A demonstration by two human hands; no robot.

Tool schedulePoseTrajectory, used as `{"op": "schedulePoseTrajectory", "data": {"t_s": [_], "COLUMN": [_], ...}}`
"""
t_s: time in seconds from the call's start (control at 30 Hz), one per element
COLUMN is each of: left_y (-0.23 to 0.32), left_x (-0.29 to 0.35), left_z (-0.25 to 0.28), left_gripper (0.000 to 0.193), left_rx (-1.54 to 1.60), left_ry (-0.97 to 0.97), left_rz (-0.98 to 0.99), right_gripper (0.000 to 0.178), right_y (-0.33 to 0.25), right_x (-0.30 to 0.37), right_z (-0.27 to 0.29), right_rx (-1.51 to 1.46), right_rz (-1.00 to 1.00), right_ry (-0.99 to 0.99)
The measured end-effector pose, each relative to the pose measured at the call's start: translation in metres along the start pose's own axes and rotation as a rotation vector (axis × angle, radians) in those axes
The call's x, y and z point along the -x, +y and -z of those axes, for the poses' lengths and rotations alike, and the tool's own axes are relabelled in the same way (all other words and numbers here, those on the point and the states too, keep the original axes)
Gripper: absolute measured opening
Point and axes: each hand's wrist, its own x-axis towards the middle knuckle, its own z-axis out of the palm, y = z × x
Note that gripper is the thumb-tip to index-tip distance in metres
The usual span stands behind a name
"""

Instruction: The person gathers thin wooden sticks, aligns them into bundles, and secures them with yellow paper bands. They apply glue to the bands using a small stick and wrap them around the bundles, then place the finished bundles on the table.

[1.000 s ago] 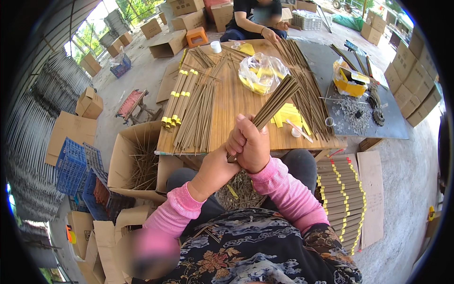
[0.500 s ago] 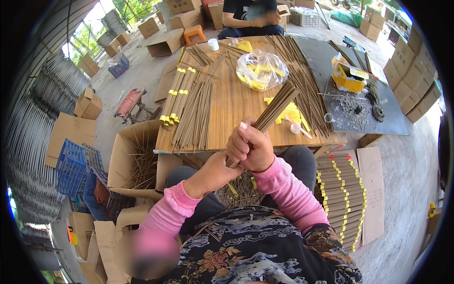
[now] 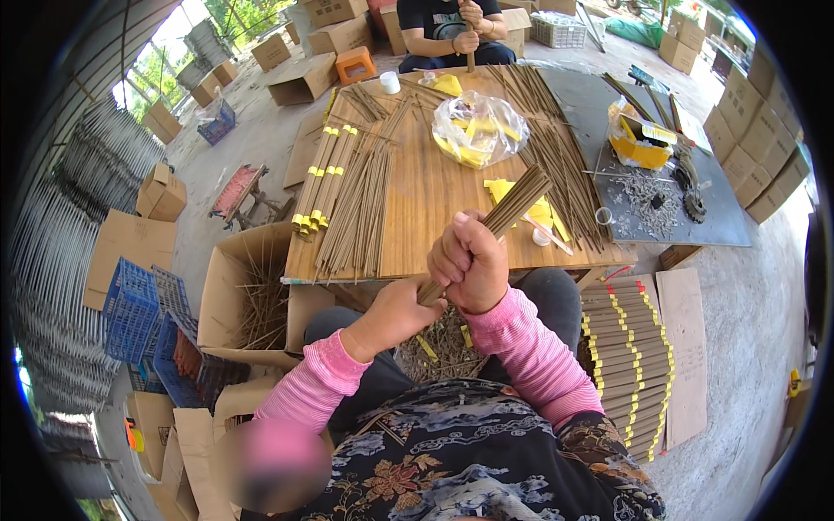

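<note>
A bundle of thin brown incense sticks (image 3: 516, 201) slants up and to the right over the table's near edge. My right hand (image 3: 469, 263) is wrapped around its middle. Lower down, my left hand (image 3: 395, 317) grips the bundle near its bottom end, most of which the fingers hide. Just beyond the bundle lie yellow paper strips (image 3: 537, 211) on the wooden table (image 3: 417, 204). Loose incense sticks (image 3: 360, 213) are spread to the left, beside banded bundles (image 3: 323, 182) with yellow wraps. More loose sticks (image 3: 565, 178) lie on the right.
A plastic bag of yellow strips (image 3: 480, 130) sits mid-table. The dark side board (image 3: 712, 213) carries a yellow box (image 3: 641, 143). An open carton of sticks (image 3: 234, 286) stands left of my knees; banded bundles (image 3: 627, 360) are stacked at right. Across the table, a person (image 3: 452, 39) holds sticks.
My right hand has shifted slightly up and right along the bundle; the left still grips the lower end. Across the table, the other person now holds sticks upright.
</note>
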Motion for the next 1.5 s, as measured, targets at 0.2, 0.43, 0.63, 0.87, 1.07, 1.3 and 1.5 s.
{"op": "schedulePoseTrajectory", "data": {"t_s": [0.2, 0.43, 0.63, 0.87, 1.07, 1.3, 1.5], "left_y": [0.016, -0.008, 0.007, 0.005, -0.006, -0.008, -0.009], "left_x": [0.002, -0.006, 0.002, 0.01, 0.036, 0.062, 0.069], "left_z": [-0.01, -0.017, -0.004, -0.014, -0.013, -0.007, -0.01], "left_gripper": [0.025, 0.018, 0.021, 0.029, 0.03, 0.033, 0.032], "left_rx": [-0.149, 0.009, 0.142, -0.014, 0.205, 0.439, 0.707], "left_ry": [0.287, 0.282, -0.014, 0.22, 0.155, -0.047, -0.131], "left_rz": [-0.125, -0.151, -0.068, -0.095, -0.227, 0.006, 0.097], "right_gripper": [0.028, 0.026, 0.027, 0.027, 0.028, 0.028, 0.028], "right_y": [0.0, 0.005, 0.001, 0.004, 0.009, 0.019, 0.025], "right_x": [0.0, -0.001, 0.003, 0.009, 0.015, 0.02, 0.027], "right_z": [-0.004, -0.01, 0.001, -0.005, -0.006, -0.004, -0.005], "right_rx": [0.06, 0.1, -0.001, -0.032, -0.018, -0.095, -0.073], "right_rz": [0.055, 0.015, -0.053, -0.035, -0.116, -0.204, -0.274], "right_ry": [0.07, 0.046, -0.098, 0.063, 0.083, 0.106, 0.126]}}
